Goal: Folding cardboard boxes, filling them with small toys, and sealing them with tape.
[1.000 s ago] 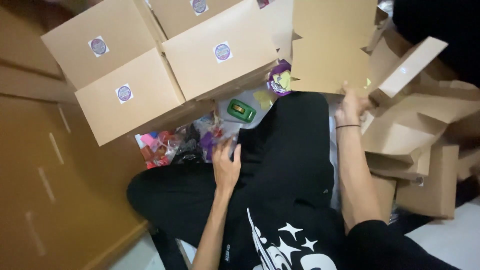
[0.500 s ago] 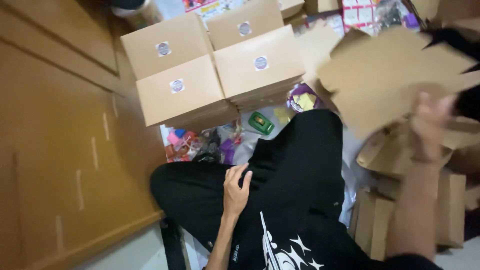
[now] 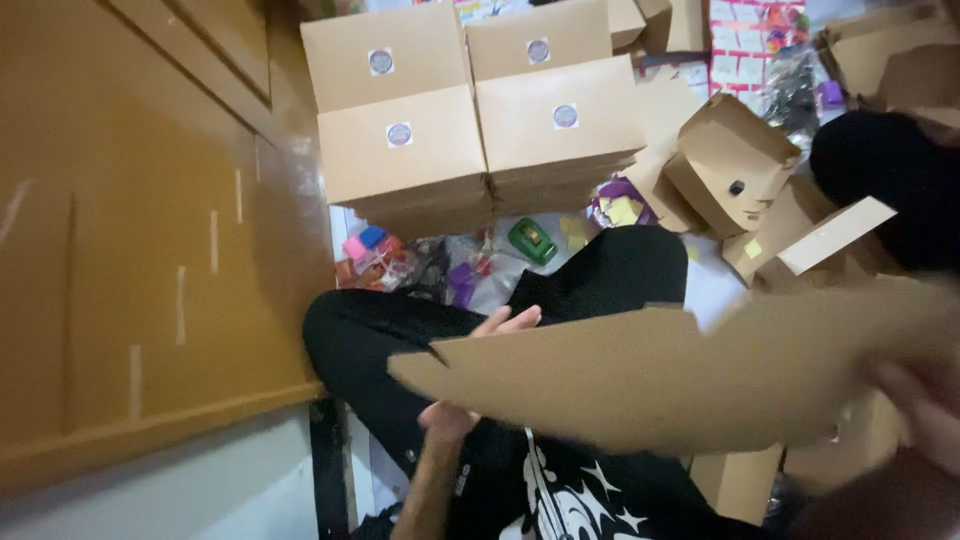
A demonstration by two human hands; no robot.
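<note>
The right hand [image 3: 925, 410], blurred at the frame's edge, grips a flat, unfolded cardboard box blank [image 3: 660, 375] that lies across the lap. The left hand [image 3: 480, 370] sits just under its near edge, fingers loosely open. Beyond the fingertips, four closed, stickered boxes [image 3: 480, 130] stand stacked; this blank is still unfolded, and loose cardboard pieces [image 3: 730, 165] lie around.
</note>
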